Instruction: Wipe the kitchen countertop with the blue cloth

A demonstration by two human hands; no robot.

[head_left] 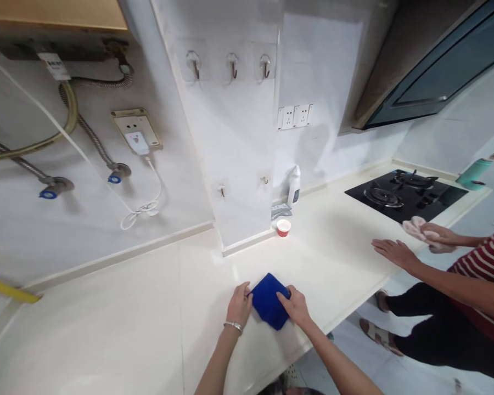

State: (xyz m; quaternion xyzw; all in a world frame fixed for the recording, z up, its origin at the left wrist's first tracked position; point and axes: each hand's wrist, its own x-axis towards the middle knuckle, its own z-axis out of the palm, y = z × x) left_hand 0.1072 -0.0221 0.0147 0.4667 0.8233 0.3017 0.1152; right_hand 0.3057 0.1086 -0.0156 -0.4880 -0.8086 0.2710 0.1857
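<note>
A folded blue cloth (pixel 268 300) lies on the white countertop (pixel 148 307) near its front edge. My left hand (pixel 239 305) pinches the cloth's left corner, a bracelet on that wrist. My right hand (pixel 295 306) grips the cloth's right edge with curled fingers. Both hands rest on the counter on either side of the cloth.
Another person in a striped shirt (pixel 488 263) stands at the right, one hand (pixel 395 252) flat on the counter, the other holding a pink cloth (pixel 420 229) by the black gas hob (pixel 403 195). A small red-and-white cup (pixel 284 227), a white bottle (pixel 294 186) and a green bottle (pixel 473 174) stand further back.
</note>
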